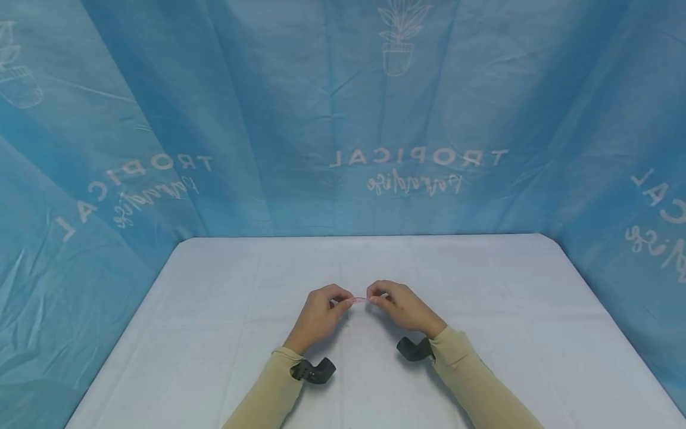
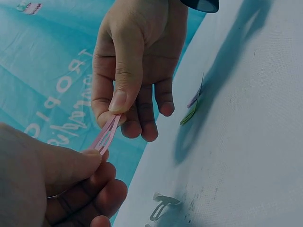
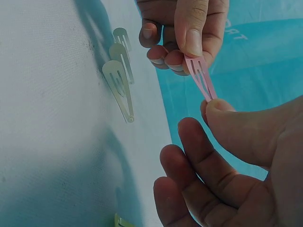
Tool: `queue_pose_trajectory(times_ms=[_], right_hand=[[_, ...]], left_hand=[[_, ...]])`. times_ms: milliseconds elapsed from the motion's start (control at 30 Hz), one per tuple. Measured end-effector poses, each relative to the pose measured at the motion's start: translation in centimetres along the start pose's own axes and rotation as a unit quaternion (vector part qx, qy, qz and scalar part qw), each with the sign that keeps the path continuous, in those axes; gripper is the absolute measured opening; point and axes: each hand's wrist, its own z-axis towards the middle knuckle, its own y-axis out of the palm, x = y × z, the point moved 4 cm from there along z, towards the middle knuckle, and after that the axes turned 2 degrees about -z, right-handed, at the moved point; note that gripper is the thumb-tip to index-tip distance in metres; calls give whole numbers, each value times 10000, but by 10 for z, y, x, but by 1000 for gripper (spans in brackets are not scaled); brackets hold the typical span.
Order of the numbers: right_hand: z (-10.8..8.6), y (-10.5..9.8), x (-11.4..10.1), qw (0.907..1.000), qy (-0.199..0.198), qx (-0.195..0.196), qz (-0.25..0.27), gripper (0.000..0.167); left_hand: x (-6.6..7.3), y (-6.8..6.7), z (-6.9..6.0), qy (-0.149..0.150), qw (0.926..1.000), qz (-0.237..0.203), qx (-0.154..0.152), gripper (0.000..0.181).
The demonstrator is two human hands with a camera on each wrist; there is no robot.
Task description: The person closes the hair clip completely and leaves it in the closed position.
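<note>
A pink snap hair clip (image 1: 360, 299) is held in the air between both hands, above the white table. My left hand (image 1: 318, 313) pinches its wide end between thumb and forefinger. At the narrow end, the thumb and forefinger of my right hand (image 1: 403, 307) pinch it too. In the right wrist view the pink clip (image 3: 200, 78) shows its slotted middle and looks slightly sprung apart. The other fingers of the right hand (image 2: 142, 56) hang loosely bent in the left wrist view. Both fingertips cover the clip's ends.
Several pale snap clips (image 3: 118, 87) lie on the tabletop in the right wrist view. Green and purple clips (image 2: 191, 111) lie beyond, with a greyish clip (image 2: 164, 204) lower down. A blue printed curtain (image 1: 343, 202) borders the white table (image 1: 214, 286) behind and on both sides.
</note>
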Motion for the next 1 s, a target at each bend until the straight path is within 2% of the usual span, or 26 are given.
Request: queue_pose_trajectory(times_ms=[533, 800, 1000], right_hand=[[0, 0, 2, 9998, -170, -35, -32, 12], [1, -1, 2, 9998, -30, 199, 65, 17], [2, -1, 2, 9992, 146, 330, 141, 16]], left_hand=[[-2, 3, 0, 48, 9997, -211, -61, 9], [-1, 3, 0, 25, 9994, -89, 337, 9], [0, 2, 0, 18, 9992, -27, 396, 10]])
